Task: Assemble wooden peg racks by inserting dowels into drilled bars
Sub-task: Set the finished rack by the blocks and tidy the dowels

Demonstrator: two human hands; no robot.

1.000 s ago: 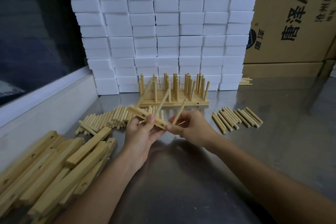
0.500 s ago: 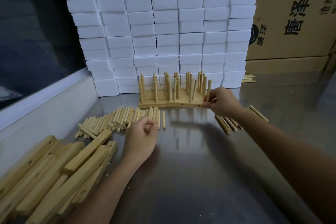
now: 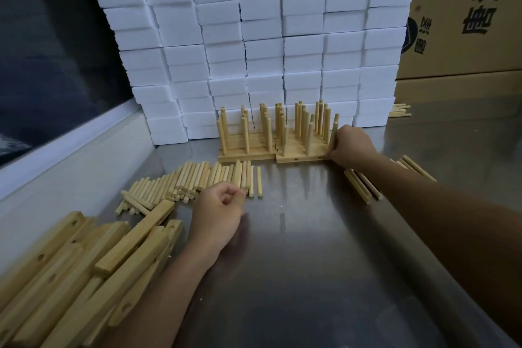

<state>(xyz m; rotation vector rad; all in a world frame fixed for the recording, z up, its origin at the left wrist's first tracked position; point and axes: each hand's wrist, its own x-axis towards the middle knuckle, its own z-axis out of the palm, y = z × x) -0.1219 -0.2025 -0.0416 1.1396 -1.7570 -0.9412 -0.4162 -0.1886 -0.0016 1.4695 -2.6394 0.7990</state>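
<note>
Several finished peg racks (image 3: 299,159) stand in a row at the back of the steel table (image 3: 310,263), dowels upright. My right hand (image 3: 350,147) grips the right end of the front rack, fingers on its last dowel and the bar end. My left hand (image 3: 217,212) is curled in a loose fist on the table, touching the near edge of a pile of loose dowels (image 3: 192,178); I see nothing held in it. A heap of drilled bars (image 3: 84,263) lies at the near left. More dowels (image 3: 364,186) lie partly under my right forearm.
A tall stack of white foam blocks (image 3: 254,37) rises right behind the racks. Cardboard boxes (image 3: 466,22) stand at the back right, with a few sticks (image 3: 399,110) at their foot. A raised white ledge (image 3: 70,144) under a dark window borders the left side.
One second ago both hands held a rack above the table's middle. It now stands at the front of the row under my right hand; my left hand has let go and closed.
</note>
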